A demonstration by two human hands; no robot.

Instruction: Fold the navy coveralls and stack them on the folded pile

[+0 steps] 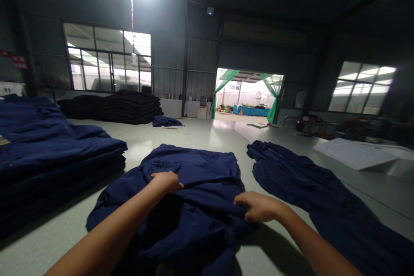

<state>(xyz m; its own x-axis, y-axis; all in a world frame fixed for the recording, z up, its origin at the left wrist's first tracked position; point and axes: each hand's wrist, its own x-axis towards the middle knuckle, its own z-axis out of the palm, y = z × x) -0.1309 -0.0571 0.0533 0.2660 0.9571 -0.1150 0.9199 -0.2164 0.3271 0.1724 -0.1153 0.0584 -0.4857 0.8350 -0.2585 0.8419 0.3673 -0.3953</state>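
Note:
A navy blue garment (200, 168) lies rumpled on the pale table right in front of me; its exact kind is not clear. My left hand (166, 182) has its fingers closed on the cloth near the middle, where a fold rises. At the garment's right edge, my right hand (257, 206) pinches the fabric between thumb and fingers. Dark folds and shadow hide the part of the garment closest to me.
A tall stack of folded navy garments (58, 151) stands on the left. Another navy garment (300, 177) stretches along the right. Farther back are a black cloth pile (113, 105), a small navy cloth (166, 121) and white sheets (359, 153) on the table (194, 135).

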